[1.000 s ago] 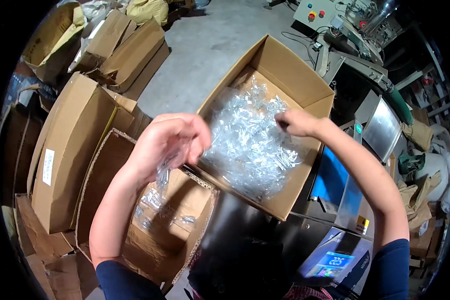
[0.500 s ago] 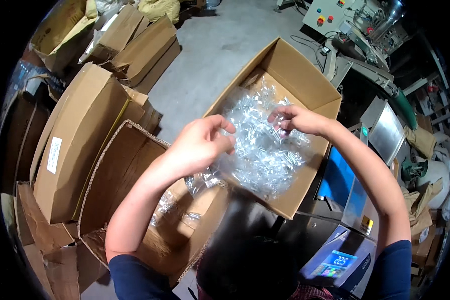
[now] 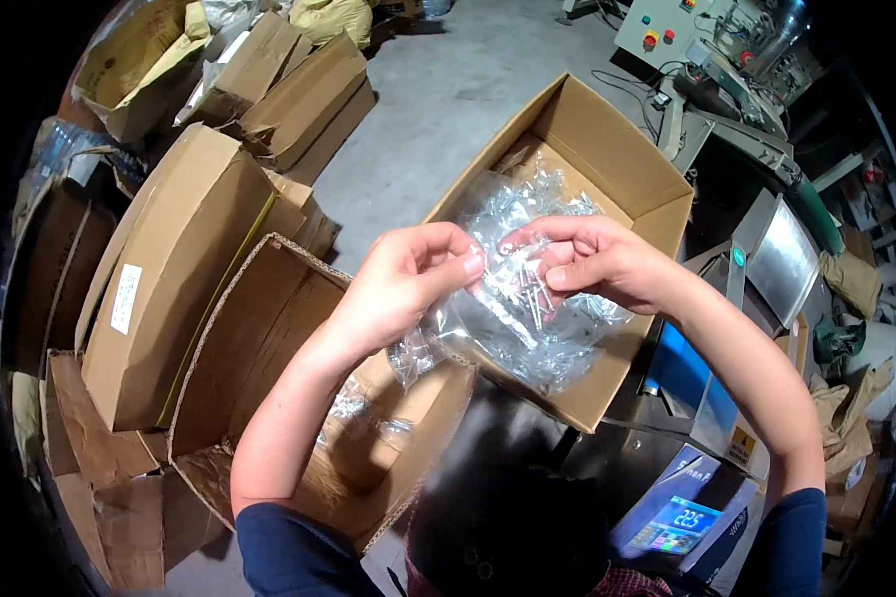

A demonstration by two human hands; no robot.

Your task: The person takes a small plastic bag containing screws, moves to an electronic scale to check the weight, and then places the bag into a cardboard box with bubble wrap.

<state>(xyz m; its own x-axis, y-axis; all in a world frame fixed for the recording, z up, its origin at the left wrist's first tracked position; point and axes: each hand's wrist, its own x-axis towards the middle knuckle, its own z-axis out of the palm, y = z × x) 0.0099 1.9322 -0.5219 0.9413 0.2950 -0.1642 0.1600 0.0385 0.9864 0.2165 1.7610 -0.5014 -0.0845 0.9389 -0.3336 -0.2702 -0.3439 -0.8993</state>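
Over the large cardboard box [image 3: 635, 129], my left hand [image 3: 413, 279] pinches the edge of a clear plastic bag [image 3: 508, 313] between thumb and forefinger. At the bag's other side my right hand [image 3: 607, 261] is closed, thumb and fingers curled around it. Small silver screw-like fasteners [image 3: 536, 296] show through the plastic between the hands. Below, a heap of similar clear bags with fasteners [image 3: 558, 363] fills much of the box. Plastic and glare blur where one bag ends and another begins.
Lower left, an open carton [image 3: 259, 328] holds a few bagged fasteners. A small clear bag [image 3: 415, 358] hangs over the edge between the boxes. A machine with a lit display [image 3: 677, 524] stands lower right. Stacked cartons [image 3: 164, 289] line the left; machinery [image 3: 657, 38] stands far right.
My right hand has come left and toward me out of the heap, with a bag of fasteners. My left hand has moved slightly right and now pinches the bag's edge.
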